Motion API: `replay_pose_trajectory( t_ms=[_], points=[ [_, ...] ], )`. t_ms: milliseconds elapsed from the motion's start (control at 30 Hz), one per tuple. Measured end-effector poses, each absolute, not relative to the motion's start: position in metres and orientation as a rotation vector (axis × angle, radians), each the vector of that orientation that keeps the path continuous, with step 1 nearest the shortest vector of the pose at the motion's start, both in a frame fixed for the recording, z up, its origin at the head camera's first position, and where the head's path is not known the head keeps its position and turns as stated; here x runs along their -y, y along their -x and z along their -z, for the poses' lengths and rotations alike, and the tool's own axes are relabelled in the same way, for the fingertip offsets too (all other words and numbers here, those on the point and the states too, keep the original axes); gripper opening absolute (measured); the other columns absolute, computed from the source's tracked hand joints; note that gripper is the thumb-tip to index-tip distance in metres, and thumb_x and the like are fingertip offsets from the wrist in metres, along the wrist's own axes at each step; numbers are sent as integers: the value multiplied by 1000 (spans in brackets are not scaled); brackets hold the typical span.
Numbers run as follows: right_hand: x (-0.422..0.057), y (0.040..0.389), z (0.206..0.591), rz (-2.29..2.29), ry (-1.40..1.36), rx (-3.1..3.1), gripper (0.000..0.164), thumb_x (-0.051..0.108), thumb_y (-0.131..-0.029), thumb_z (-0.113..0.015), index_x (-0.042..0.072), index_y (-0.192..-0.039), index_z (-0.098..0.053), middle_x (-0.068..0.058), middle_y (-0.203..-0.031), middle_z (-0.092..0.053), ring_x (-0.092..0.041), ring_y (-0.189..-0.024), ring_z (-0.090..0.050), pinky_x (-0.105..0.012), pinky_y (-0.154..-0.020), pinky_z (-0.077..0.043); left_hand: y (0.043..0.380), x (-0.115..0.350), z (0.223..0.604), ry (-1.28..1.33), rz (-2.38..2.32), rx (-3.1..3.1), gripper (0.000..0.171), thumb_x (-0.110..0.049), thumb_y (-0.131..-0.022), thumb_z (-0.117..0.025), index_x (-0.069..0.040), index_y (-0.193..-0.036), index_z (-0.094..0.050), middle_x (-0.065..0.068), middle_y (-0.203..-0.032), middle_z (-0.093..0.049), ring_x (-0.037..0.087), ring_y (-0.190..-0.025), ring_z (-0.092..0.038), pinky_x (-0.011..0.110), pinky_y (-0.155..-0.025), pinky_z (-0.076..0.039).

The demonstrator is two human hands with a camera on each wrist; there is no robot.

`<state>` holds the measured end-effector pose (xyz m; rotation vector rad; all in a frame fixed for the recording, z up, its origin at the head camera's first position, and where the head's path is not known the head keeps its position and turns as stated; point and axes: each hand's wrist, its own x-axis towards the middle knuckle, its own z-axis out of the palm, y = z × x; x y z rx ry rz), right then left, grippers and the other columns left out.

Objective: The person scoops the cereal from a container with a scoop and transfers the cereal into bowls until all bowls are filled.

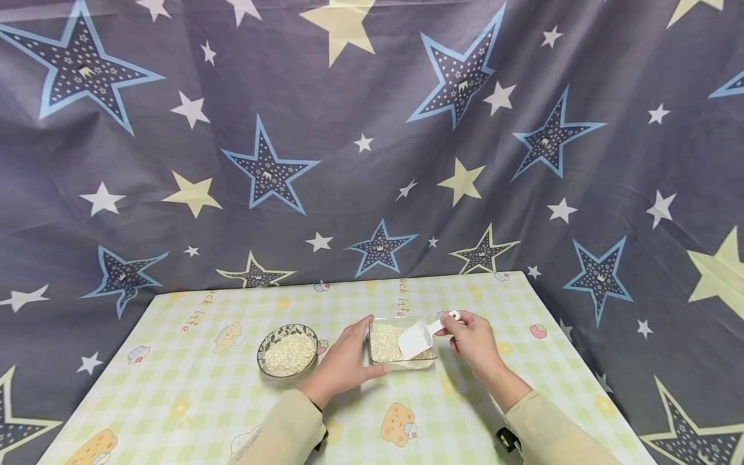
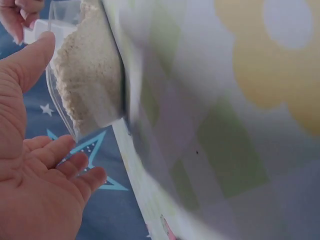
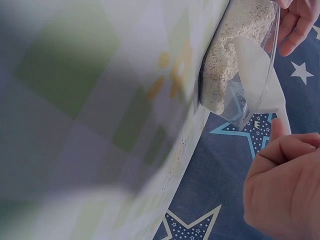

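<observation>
A clear rectangular glass container (image 1: 407, 365) holds pale flakes (image 1: 385, 342) that look like oats. My left hand (image 1: 345, 361) spans its left end, thumb at the near corner and fingers at the far one. In the left wrist view, the thumb (image 2: 37, 57) lies by the container's rim. From the right, my right hand (image 1: 473, 342) pinches the handle of a white scoop (image 1: 415, 340). The scoop's head is tilted down into the container, against the flakes, as the right wrist view also shows. How much the scoop carries is hidden.
Left of the container stands a round patterned bowl (image 1: 261, 363) with more of the pale flakes (image 1: 289, 354) in it. A green checked cloth with cartoon prints covers the table (image 1: 192, 381). Behind the table hangs a dark curtain (image 1: 349, 161) with stars.
</observation>
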<state>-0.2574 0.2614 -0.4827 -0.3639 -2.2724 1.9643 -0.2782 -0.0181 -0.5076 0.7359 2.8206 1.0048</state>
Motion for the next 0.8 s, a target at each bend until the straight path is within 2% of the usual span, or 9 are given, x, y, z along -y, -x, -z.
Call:
replay_pose_trajectory(
  t_ms=[300, 567, 800],
  points=[
    [-257, 257, 486, -1969, 438, 2335, 26, 19, -107, -65, -6, -109, -71, -3, -75, -80, -4, -47, -42, -17, -44, -32, 285, 21, 509, -709, -1034, -2796, 112, -46, -83, -92, -7, -168, -30, 21, -168, -42, 41, -154, -44, 59, -125, -42],
    [-243, 252, 486, -2000, 474, 2313, 23, 17, -107, -62, -4, -105, -69, -6, -77, -80, -4, -46, -41, -17, -44, -30, 289, 21, 510, -683, -1068, -2764, 115, -47, -82, -93, -9, -169, -29, 12, -169, -45, 40, -154, -45, 58, -125, -42],
    [-228, 249, 493, -2077, 532, 2178, 26, 15, -108, -60, -8, -118, -68, -6, -76, -79, -3, -47, -44, -17, -42, -29, 291, 22, 510, -680, -1060, -2770, 116, -47, -81, -94, -7, -169, -29, 12, -168, -46, 41, -153, -46, 58, -126, -42]
  ],
)
